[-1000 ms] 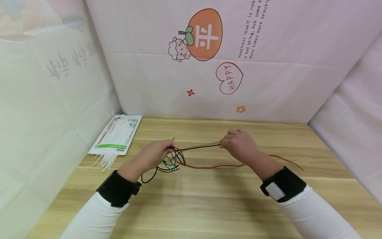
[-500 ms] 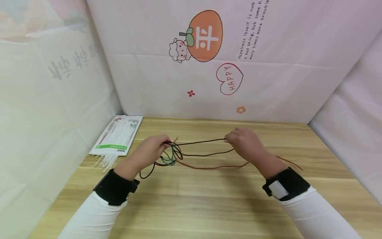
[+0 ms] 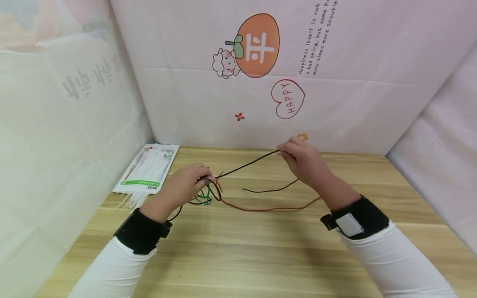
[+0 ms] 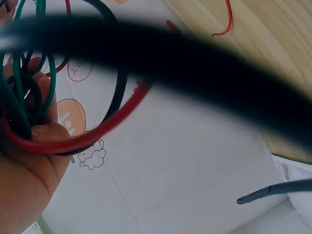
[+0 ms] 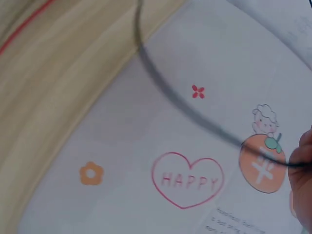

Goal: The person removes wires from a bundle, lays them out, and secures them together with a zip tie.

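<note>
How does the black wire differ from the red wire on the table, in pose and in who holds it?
The black wire is lifted and stretched taut between the left hand and the right hand; the red wire sags slack along the table. The black one is pinched at both ends of that span, the red one held only at the left hand's tangle. Both are thin and run from that bundle.

Packet [image 3: 146, 170] far left on table [image 3: 261, 248]; wires [image 3: 208, 192] centre.

bright, even light; soft shadows; both wrist views blurred up close.
</note>
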A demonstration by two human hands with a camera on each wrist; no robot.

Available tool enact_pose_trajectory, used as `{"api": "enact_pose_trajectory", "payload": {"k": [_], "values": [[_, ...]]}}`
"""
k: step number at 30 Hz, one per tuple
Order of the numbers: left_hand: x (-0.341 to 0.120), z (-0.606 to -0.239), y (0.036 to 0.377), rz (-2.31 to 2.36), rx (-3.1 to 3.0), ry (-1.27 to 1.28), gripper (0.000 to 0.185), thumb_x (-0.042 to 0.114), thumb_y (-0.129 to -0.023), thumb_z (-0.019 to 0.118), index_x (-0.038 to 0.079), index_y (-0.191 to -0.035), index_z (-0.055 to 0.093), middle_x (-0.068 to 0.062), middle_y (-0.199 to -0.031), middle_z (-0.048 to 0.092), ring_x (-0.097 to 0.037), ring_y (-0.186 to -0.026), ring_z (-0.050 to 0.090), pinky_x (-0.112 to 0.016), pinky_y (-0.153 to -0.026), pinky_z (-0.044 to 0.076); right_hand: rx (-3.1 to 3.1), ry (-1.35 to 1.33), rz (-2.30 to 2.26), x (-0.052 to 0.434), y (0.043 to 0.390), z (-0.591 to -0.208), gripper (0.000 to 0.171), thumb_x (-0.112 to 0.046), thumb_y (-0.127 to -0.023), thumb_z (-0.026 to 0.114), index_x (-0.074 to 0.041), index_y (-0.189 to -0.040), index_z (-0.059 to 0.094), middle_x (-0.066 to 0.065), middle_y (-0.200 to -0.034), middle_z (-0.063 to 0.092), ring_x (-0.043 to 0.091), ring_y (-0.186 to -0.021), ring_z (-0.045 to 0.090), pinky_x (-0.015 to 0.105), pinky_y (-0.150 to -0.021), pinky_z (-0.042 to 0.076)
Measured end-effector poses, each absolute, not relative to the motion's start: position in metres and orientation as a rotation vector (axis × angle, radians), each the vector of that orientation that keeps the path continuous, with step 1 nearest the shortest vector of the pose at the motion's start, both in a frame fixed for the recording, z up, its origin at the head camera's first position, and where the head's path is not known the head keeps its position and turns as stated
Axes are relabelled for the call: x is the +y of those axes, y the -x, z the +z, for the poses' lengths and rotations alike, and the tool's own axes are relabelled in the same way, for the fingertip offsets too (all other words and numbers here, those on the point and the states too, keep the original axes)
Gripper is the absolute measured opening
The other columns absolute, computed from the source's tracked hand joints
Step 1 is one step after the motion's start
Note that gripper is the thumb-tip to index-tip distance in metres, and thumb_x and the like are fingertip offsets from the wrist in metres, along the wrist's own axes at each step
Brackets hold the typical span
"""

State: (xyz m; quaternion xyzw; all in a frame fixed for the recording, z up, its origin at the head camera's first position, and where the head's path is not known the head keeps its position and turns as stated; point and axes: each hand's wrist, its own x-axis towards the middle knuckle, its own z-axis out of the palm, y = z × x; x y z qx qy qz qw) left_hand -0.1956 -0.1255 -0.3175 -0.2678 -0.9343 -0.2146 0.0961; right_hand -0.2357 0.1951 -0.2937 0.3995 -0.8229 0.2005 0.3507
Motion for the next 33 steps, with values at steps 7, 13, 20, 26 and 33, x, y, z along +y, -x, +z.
{"api": "enact_pose_trajectory", "payload": {"k": [7, 13, 20, 26, 33], "values": [[-0.126, -0.312, 0.193, -0.625, -2.825, 0.838, 0.004, 0.011, -0.091, 0.062, 0.009, -0.092, 0.066, -0.001, -0.091, 0.059, -0.015, -0.083, 0.056, -0.035, -0.077, 0.048, -2.031, -1.090, 0.274, 0.201, 0.231, -0.276, 0.014, 0.001, -0.074, 0.079, -0.003, -0.085, 0.072, 0.006, -0.074, 0.058, 0.020, -0.060, 0.057, 0.031, -0.046, 0.046], [-0.122, -0.309, 0.193, -0.640, -2.791, 0.882, 0.004, 0.010, -0.088, 0.064, 0.012, -0.085, 0.063, 0.002, -0.085, 0.056, -0.013, -0.076, 0.052, -0.031, -0.071, 0.045, -1.951, -1.088, 0.157, 0.209, 0.225, -0.257, 0.013, 0.001, -0.075, 0.078, -0.007, -0.084, 0.073, 0.004, -0.069, 0.056, 0.021, -0.054, 0.054, 0.031, -0.041, 0.040], [-0.117, -0.303, 0.191, -0.677, -2.776, 0.899, 0.001, 0.007, -0.085, 0.067, 0.007, -0.084, 0.067, 0.001, -0.081, 0.060, -0.013, -0.073, 0.053, -0.031, -0.070, 0.046, -1.961, -1.091, 0.063, 0.222, 0.218, -0.246, 0.011, 0.003, -0.078, 0.075, -0.008, -0.081, 0.071, 0.005, -0.070, 0.055, 0.022, -0.057, 0.055, 0.034, -0.041, 0.041], [-0.114, -0.305, 0.190, -0.713, -2.806, 0.903, 0.012, 0.005, -0.082, 0.065, 0.011, -0.076, 0.057, 0.004, -0.071, 0.053, -0.011, -0.064, 0.047, -0.029, -0.062, 0.041, -1.998, -1.069, 0.076, 0.239, 0.215, -0.261, 0.015, 0.000, -0.071, 0.081, -0.008, -0.080, 0.073, 0.004, -0.069, 0.057, 0.022, -0.054, 0.055, 0.035, -0.042, 0.042], [-0.114, -0.315, 0.192, -0.670, -2.729, 0.932, 0.034, 0.003, -0.082, 0.067, 0.013, -0.066, 0.038, 0.003, -0.068, 0.034, -0.013, -0.063, 0.035, -0.028, -0.059, 0.032, -2.109, -0.978, 0.103, 0.248, 0.217, -0.291, 0.014, -0.005, -0.070, 0.083, -0.008, -0.080, 0.075, 0.000, -0.064, 0.054, 0.012, -0.047, 0.045, 0.027, -0.038, 0.033]]}}
